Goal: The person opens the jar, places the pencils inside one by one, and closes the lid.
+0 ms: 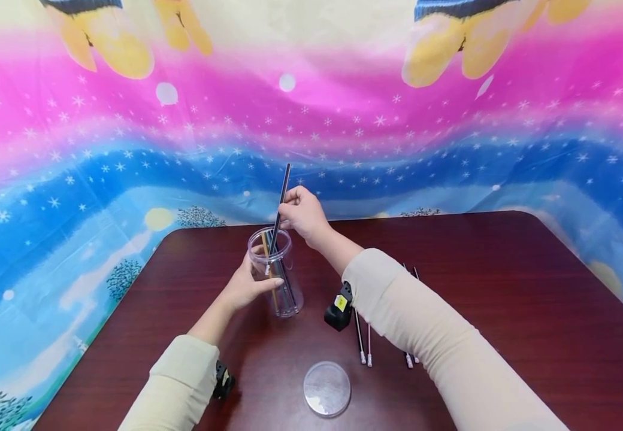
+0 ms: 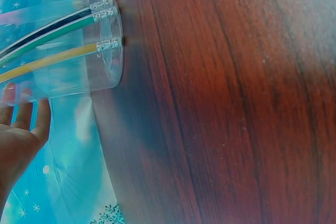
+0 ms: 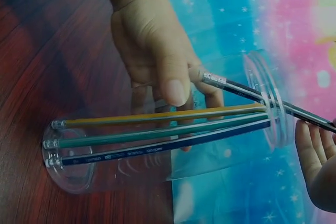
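My left hand (image 1: 247,284) grips a clear plastic jar (image 1: 290,299) round its side, thumb in front; the jar stands on the table. Inside it, in the right wrist view, lean a yellow pencil (image 3: 157,116), a green pencil (image 3: 136,136) and a dark blue pencil (image 3: 157,149), eraser ends down at the base. Above the mouth my right hand (image 1: 306,216) pinches a black pencil (image 1: 286,182), tilted. Its eraser end is inside the upper part of the jar, well above the base. Three eraser ends also show through the jar (image 2: 68,85) in the left wrist view.
A round clear lid (image 1: 327,389) lies near the table's front. More pencils (image 1: 362,344) lie to the right, partly hidden under my right sleeve (image 1: 414,305). The dark red-brown table (image 1: 505,269) ends at a patterned cloth backdrop (image 1: 344,120).
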The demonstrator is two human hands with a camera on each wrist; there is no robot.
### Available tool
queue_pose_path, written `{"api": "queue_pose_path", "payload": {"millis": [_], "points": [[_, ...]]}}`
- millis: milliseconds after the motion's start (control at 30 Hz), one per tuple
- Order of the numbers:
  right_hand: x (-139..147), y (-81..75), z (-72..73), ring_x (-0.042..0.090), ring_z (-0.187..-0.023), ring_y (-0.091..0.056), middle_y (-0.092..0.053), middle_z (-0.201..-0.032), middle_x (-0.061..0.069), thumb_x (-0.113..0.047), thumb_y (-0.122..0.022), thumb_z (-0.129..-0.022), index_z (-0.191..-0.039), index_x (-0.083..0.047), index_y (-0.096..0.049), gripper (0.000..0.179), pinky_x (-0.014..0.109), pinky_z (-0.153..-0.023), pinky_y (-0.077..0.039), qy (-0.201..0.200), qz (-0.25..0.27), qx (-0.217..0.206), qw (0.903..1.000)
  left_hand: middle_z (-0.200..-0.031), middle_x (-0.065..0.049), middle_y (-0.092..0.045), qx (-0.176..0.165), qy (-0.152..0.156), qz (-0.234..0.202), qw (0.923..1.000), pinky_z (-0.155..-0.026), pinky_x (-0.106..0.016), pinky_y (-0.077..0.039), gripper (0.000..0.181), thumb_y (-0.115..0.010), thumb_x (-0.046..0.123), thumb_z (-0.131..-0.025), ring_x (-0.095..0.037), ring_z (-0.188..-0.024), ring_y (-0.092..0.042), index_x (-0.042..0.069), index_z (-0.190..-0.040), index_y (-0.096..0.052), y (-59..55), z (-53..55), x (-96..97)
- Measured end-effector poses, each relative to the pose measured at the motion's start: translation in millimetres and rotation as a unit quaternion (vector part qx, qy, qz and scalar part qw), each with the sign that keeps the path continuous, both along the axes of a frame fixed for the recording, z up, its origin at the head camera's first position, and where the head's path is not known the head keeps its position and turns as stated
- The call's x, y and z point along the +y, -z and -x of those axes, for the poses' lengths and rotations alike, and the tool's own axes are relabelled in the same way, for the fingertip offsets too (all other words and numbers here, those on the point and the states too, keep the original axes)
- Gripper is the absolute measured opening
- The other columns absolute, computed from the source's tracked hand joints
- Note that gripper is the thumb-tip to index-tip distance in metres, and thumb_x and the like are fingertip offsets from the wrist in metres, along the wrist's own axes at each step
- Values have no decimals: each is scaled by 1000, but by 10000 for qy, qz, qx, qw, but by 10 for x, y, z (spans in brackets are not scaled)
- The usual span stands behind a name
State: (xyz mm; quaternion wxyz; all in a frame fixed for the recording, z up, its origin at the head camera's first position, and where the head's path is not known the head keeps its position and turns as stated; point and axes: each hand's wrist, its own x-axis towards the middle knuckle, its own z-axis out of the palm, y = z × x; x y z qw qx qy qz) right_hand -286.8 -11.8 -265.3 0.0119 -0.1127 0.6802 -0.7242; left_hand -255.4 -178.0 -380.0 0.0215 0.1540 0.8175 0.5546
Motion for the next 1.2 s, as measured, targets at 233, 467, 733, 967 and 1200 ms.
{"api": "queue_pose_path", "payload": {"millis": [233, 467, 733, 967, 1200], "points": [[-26, 56, 4, 12, -64, -53, -50, -78, 4, 1, -47, -87, -96, 3, -48, 9, 28, -63, -53, -81, -477, 231, 9986, -112, -22, -56, -56, 79, -56, 9999, -86, -35, -44, 77, -69, 7, -77, -23, -95, -57, 10, -137, -21, -9, -10, 7], [-77, 115, 27, 13, -66, -52, -49, -77, 4, 0, -49, -85, -95, 3, -49, 10, 27, -67, -51, -8, -595, 419, 9973, -107, -20, -57, -35, 115, 11, 9999, -81, -32, -46, 77, -70, 10, -78, -19, -91, -57, 11, -137, -22, -8, -6, 2], [-113, 131, 51, 13, -72, -50, -48, -81, 4, -1, -52, -86, -96, 3, -51, 11, 22, -64, -47, 164, -626, 407, 9971, -110, -22, -57, -40, 138, -54, 9999, -82, -33, -46, 77, -70, 9, -78, -22, -94, -58, 12, -137, -21, 10, 12, 5], [-117, 156, 65, 27, -79, -57, -51, -77, 4, -3, -52, -87, -93, 0, -52, 6, 27, -68, -50, 169, -570, 406, 9974, -111, -21, -56, -45, 128, -40, 9999, -84, -35, -46, 78, -70, 10, -78, -22, -96, -57, 12, -138, -21, 13, 15, -4], [-134, 163, 96, 27, -80, -58, -52, -76, 4, -1, -51, -87, -93, -1, -53, 6, 25, -68, -49, 212, -621, 388, 9971, -111, -22, -56, 66, 144, -64, 9999, -85, -34, -45, 75, -69, 7, -78, -20, -94, -57, 11, -137, -22, 7, 30, -14]]}}
